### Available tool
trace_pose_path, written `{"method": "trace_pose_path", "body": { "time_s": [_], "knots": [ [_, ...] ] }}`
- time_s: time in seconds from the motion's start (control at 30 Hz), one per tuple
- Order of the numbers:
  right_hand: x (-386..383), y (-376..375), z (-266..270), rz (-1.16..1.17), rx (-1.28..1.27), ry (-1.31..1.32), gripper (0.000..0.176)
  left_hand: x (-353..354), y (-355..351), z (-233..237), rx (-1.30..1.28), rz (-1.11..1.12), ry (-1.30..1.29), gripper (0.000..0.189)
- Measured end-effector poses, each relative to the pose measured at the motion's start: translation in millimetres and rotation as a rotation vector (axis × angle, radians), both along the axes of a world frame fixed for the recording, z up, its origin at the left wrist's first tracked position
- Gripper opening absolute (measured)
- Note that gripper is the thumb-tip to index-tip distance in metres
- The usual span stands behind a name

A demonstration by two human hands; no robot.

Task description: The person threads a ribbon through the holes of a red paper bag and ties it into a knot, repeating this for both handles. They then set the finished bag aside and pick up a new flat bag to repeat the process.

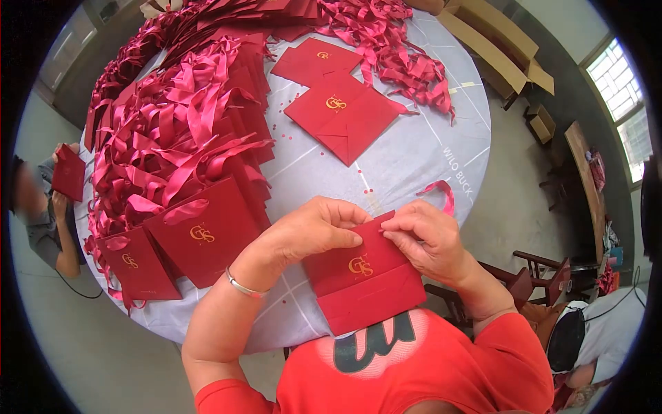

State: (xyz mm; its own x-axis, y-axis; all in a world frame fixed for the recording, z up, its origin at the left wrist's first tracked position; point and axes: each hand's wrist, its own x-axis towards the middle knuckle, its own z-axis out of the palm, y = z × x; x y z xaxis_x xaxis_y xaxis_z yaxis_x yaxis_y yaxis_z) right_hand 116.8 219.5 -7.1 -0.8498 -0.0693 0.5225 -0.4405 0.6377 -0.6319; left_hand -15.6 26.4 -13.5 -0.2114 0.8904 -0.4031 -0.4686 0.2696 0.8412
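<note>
A flat red paper gift bag (345,276) with a gold logo lies tilted at the table's front edge, against the red shirt. My left hand (321,228) pinches its top edge between thumb and fingers; the bag hides some fingertips. At the same edge my right hand (431,241) has thumb and forefinger pressed together by a small bit of ribbon. A pink ribbon (441,195) loops out behind this hand, and its other end is hidden. Beyond the hands, two more red bags (345,121) overlap on the cloth.
Many red bags with pink ribbons (186,131) are heaped on the left of the round table (462,138). Loose ribbons (393,48) pile up at the back. At left a person (41,214) holds a bag. Cardboard boxes (489,41) and wooden chairs (545,276) stand right.
</note>
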Motion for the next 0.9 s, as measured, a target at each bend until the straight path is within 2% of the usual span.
{"method": "trace_pose_path", "body": {
  "time_s": [0.37,0.73,0.87,0.9],
  "knots": [
    [-1,-2,-3,-0.008,0.023,0.064,0.021,2,2,-3,-0.008,-0.004,0.021,0.023],
    [5,-18,-11,-0.137,0.425,0.116,0.012,12,6,-4,-0.066,0.07,0.184,0.02],
    [-2,-14,-7,-0.118,0.248,-0.027,0.011,16,9,-1,-0.104,0.054,0.238,0.021],
    [-3,-10,-6,-0.089,0.126,-0.145,0.011,20,10,-2,-0.065,0.077,0.264,0.022]
  ]
}}
